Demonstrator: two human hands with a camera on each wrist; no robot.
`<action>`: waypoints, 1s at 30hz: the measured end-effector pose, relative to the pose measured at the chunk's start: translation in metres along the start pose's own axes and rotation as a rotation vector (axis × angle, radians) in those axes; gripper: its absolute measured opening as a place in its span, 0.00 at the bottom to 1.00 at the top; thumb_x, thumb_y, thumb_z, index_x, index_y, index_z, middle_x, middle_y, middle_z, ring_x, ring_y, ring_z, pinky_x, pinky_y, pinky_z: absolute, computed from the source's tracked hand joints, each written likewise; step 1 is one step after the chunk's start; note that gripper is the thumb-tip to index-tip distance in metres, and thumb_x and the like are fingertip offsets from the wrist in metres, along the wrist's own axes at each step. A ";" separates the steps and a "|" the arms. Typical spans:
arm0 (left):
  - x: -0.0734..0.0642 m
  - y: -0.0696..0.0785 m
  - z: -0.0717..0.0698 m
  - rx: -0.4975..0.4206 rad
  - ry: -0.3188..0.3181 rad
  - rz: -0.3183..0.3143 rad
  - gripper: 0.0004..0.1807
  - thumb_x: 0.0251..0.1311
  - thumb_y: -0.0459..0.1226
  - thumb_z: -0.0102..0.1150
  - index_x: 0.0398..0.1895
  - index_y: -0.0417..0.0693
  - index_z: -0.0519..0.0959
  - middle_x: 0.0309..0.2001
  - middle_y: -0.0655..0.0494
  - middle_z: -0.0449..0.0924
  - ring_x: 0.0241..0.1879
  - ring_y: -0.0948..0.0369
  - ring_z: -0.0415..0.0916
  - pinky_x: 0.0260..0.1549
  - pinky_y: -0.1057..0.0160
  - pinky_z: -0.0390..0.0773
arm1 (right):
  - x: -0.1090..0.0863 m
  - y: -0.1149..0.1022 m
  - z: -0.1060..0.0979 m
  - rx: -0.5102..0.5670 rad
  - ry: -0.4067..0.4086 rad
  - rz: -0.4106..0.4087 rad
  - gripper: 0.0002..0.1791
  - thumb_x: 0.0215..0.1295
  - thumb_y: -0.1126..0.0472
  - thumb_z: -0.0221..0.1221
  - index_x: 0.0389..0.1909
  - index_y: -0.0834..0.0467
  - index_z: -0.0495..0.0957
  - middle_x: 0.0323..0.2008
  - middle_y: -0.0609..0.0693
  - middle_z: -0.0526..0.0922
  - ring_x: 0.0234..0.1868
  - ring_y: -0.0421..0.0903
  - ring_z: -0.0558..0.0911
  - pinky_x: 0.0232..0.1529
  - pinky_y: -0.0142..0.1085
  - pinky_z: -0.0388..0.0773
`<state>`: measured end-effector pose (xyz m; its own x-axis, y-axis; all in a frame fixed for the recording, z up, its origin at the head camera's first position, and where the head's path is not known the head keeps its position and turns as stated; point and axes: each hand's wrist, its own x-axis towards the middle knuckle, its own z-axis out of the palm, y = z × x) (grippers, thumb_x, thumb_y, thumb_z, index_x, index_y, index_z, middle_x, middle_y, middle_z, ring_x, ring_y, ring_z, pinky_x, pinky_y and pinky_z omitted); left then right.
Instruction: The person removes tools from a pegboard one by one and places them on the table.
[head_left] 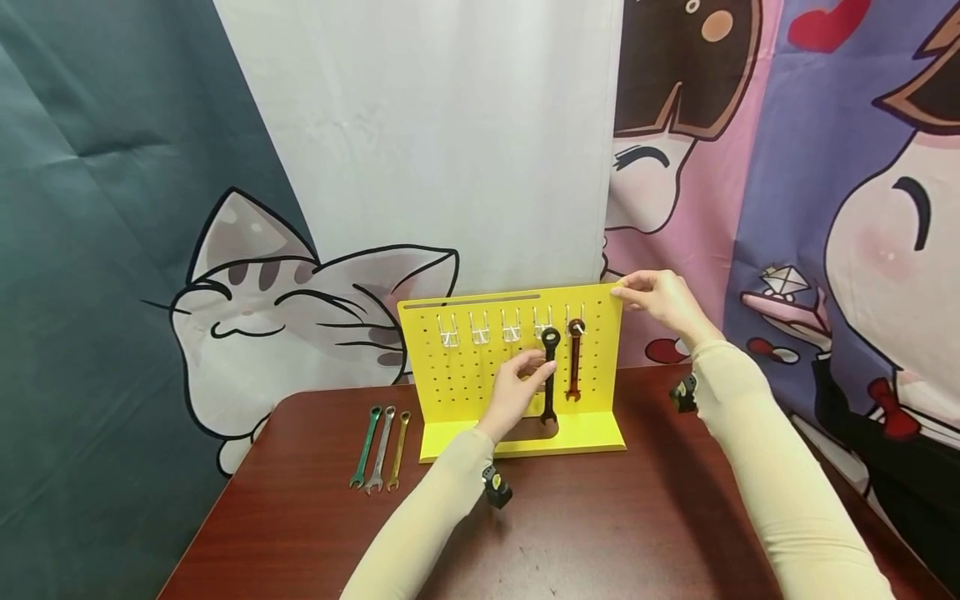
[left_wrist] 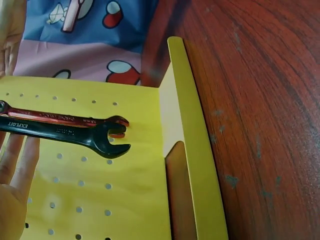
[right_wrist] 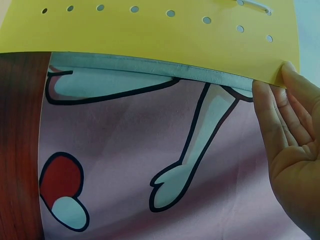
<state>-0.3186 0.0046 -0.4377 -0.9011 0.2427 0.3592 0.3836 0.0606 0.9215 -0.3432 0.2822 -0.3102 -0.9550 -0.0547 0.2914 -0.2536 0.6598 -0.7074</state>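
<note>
My left hand (head_left: pixel 516 385) pinches a black combination wrench (head_left: pixel 549 383) between thumb and fingers, upright before the yellow pegboard (head_left: pixel 457 379). The wrench's ring end is at the top, overlapping a metal hook in the head view; its open jaw points down. Just right of it a red combination wrench (head_left: pixel 575 362) hangs from the rightmost hook. In the left wrist view the black wrench (left_wrist: pixel 55 133) lies in front of the red one, with the left fingers (left_wrist: pixel 26 165) behind its shaft. My right hand (head_left: pixel 663 304) pinches the board's upper right corner, thumb on the front face.
Several wire hooks (head_left: pixel 480 332) line the board's upper part. Left of the board, a green wrench (head_left: pixel 366 447), a silver wrench (head_left: pixel 381 450) and a gold wrench (head_left: pixel 399 450) lie side by side on the brown table (head_left: pixel 570 525). A cartoon-printed cloth (head_left: pixel 450 125) hangs behind.
</note>
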 end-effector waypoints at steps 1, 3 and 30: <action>-0.001 0.001 0.000 0.002 -0.001 0.002 0.21 0.66 0.46 0.66 0.57 0.47 0.82 0.48 0.53 0.84 0.45 0.58 0.82 0.42 0.59 0.86 | 0.001 0.000 0.000 0.003 -0.001 0.000 0.24 0.68 0.46 0.65 0.53 0.61 0.82 0.47 0.61 0.87 0.43 0.56 0.87 0.57 0.54 0.76; -0.001 0.005 -0.001 0.000 -0.006 0.008 0.21 0.66 0.46 0.66 0.57 0.46 0.82 0.48 0.52 0.84 0.46 0.58 0.82 0.43 0.59 0.85 | 0.002 -0.002 0.000 0.004 -0.005 -0.001 0.24 0.68 0.46 0.65 0.53 0.61 0.82 0.47 0.61 0.87 0.44 0.58 0.87 0.57 0.55 0.76; -0.008 0.092 -0.040 -0.027 -0.020 0.157 0.19 0.66 0.43 0.66 0.54 0.41 0.84 0.47 0.50 0.87 0.37 0.57 0.86 0.44 0.58 0.85 | -0.001 -0.006 -0.001 -0.022 0.001 0.008 0.26 0.67 0.42 0.64 0.51 0.61 0.83 0.43 0.59 0.88 0.40 0.51 0.88 0.55 0.52 0.76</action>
<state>-0.2839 -0.0303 -0.3501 -0.8264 0.2667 0.4960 0.5132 -0.0059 0.8582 -0.3401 0.2793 -0.3056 -0.9570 -0.0485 0.2861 -0.2422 0.6764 -0.6956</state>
